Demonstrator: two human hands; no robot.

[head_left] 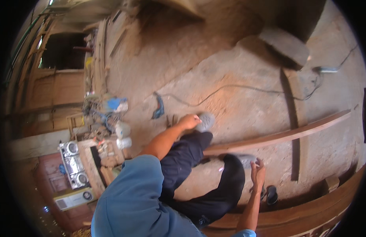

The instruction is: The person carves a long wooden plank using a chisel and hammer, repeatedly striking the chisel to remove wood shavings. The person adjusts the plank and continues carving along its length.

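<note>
My left hand (pixel 189 121) hangs in front of me with its fingers curled in, and I see nothing held in it. It sits just above my grey left shoe (pixel 206 120). My right hand (pixel 258 172) is lower right, fingers spread and empty, beside my other grey shoe (pixel 246 160). A long wooden plank (pixel 277 138) lies on the dusty floor and runs from between my feet out to the right. I am wearing a blue shirt and dark trousers.
A dark cable (pixel 238 87) snakes across the floor to a power strip (pixel 327 70) at the upper right. A blue tool (pixel 158 108) lies ahead. Clutter, a silver radio (pixel 74 164) and timber stand at the left. Dark sandals (pixel 270 194) lie near a curved wooden beam (pixel 309 213).
</note>
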